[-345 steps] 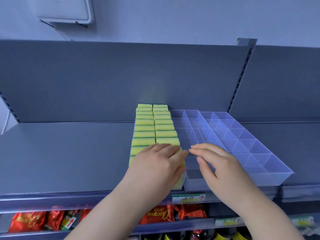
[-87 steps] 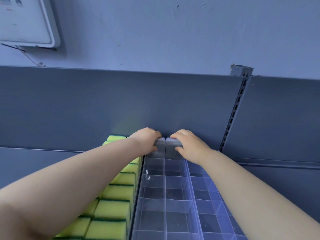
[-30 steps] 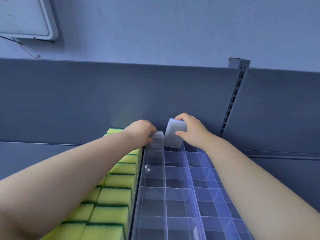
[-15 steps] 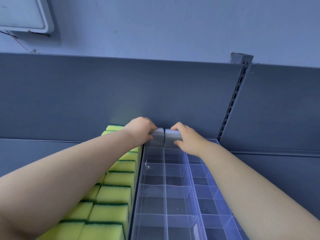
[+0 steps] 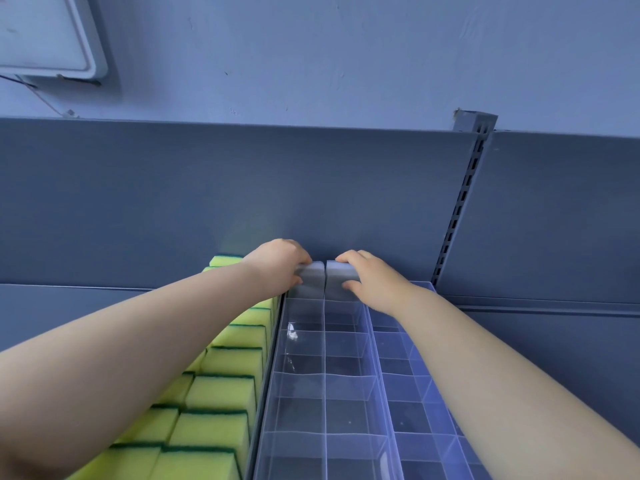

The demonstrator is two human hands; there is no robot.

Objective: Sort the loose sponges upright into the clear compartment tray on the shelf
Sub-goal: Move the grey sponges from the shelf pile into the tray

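Left hand (image 5: pixel 277 266) curled round the left sponge (image 5: pixel 310 279), right hand (image 5: pixel 373 281) round the right sponge (image 5: pixel 339 276), both in the rearmost compartments of the tray (image 5: pixel 376 344) — press them straight down evenly, keeping each upright.

A left grey sponge (image 5: pixel 309 278) and a right grey sponge (image 5: pixel 338 276) stand upright, pressed side by side, in the rearmost cells of the clear compartment tray (image 5: pixel 325 344) at the shelf's (image 5: pixel 69 306) back edge. Yellow-green sponges (image 5: pixel 221 393) stand in rows just beside its left wall.
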